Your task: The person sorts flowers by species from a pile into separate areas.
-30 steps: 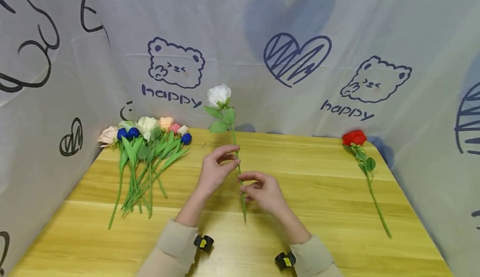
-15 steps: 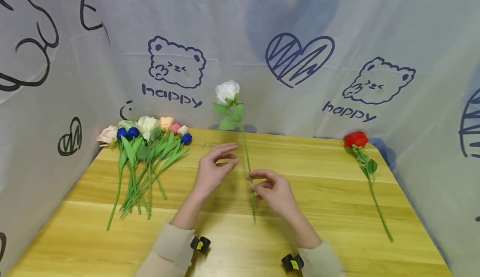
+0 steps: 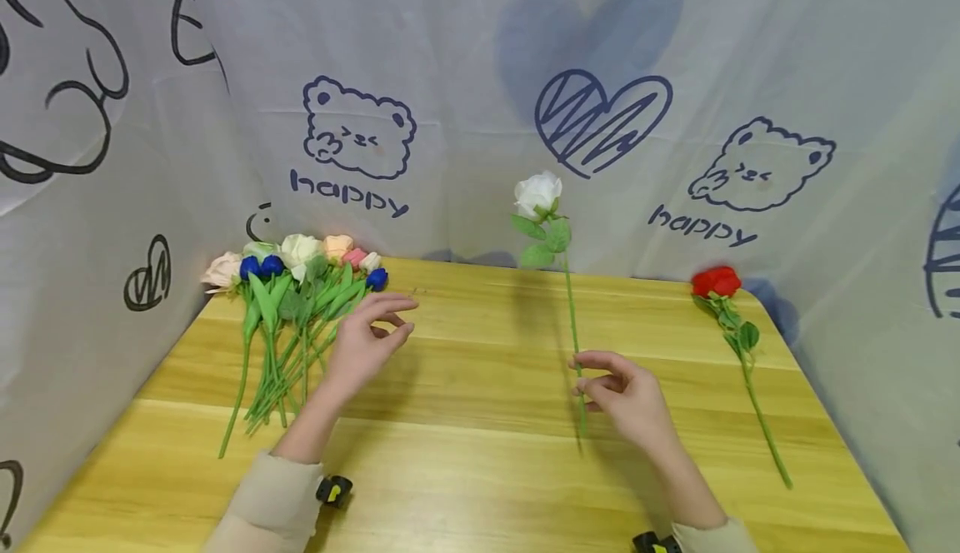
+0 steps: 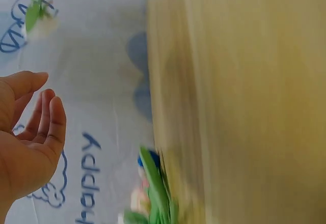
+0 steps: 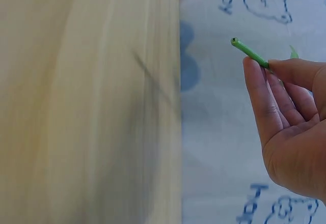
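Note:
A white artificial rose stands upright above the table, its green stem pinched low down by my right hand. In the right wrist view the cut end of the stem sticks out past the thumb and fingers of the right hand. My left hand hovers with loosely bent fingers beside the pile of artificial flowers, holding nothing. The left wrist view shows a gap between the thumb and fingers of that hand.
On the right side of the wooden table lies a red rose with its stem toward me. The pile at left mixes pale, pink and blue blooms. A printed cloth hangs behind the table.
The left hand has let go of the white rose's stem and moved left toward the flower pile. The right hand has carried the rose to the right.

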The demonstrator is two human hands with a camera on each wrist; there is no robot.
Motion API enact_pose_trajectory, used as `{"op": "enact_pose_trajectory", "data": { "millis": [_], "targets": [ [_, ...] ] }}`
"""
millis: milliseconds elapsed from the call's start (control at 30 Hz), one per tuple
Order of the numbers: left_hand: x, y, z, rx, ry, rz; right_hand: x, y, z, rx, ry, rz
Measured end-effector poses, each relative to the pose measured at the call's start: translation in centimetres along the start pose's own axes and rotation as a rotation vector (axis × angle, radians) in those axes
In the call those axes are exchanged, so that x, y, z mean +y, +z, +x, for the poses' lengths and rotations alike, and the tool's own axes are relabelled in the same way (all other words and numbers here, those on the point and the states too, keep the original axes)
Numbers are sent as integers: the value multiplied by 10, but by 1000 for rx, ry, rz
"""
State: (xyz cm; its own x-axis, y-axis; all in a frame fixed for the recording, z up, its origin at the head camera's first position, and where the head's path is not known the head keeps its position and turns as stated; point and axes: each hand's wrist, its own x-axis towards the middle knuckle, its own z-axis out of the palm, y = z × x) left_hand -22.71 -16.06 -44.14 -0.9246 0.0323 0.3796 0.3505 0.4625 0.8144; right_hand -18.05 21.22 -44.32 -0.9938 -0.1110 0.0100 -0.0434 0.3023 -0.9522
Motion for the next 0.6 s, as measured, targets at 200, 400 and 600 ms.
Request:
{"op": "enact_pose_trajectory", "data": {
  "millis": [200,400,600],
  "targets": [
    [-20,-37,-7,-28,24,146,17,-40,-13,61,44,-45],
    [-38,-69,-13,-67,57,253,33,-81,-26,121,93,-78],
    [-56,-89,-14,-118,71,285,53,-120,-37,150,190,-143]
  ]
}}
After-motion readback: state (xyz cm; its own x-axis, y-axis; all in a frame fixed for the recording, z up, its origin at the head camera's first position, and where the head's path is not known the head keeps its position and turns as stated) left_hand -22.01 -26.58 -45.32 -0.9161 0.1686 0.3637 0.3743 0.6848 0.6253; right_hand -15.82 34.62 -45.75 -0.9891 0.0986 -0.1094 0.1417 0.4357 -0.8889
